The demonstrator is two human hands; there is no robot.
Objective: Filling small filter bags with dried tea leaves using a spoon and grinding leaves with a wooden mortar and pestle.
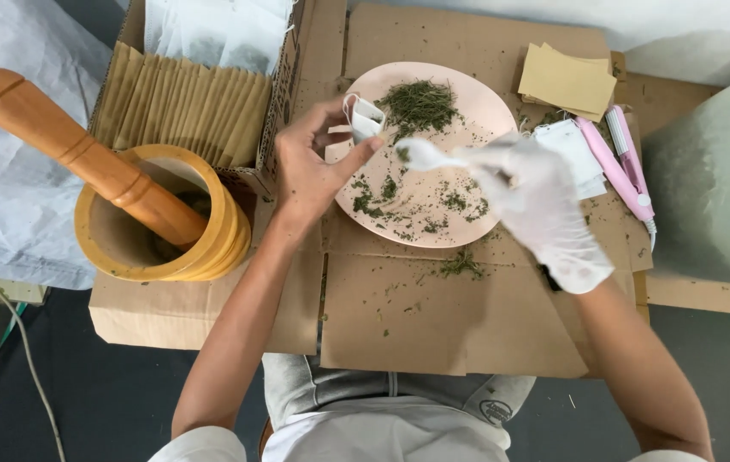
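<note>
While a small white tea bag (pixel 363 117) is pinched open between thumb and fingers of the bare left hand (pixel 313 162), the gloved right hand (pixel 536 210) is held just right of it, fingertips pressed together on a pinch of dried green herb (pixel 420 104). Both hands are poised over a pink plate (pixel 484 103) strewn with herb, resting on flattened cardboard (pixel 433 316). The bag's mouth is turned rightward, towards the gloved fingertips; the bag's long axis runs near to far. Noted at left: a wooden mortar (pixel 159 222) with pestle (pixel 74 150), a carton of empty bags (pixel 181 103). At right: tan sachets (pixel 566 81), a pink sealer (pixel 626 167).
</note>
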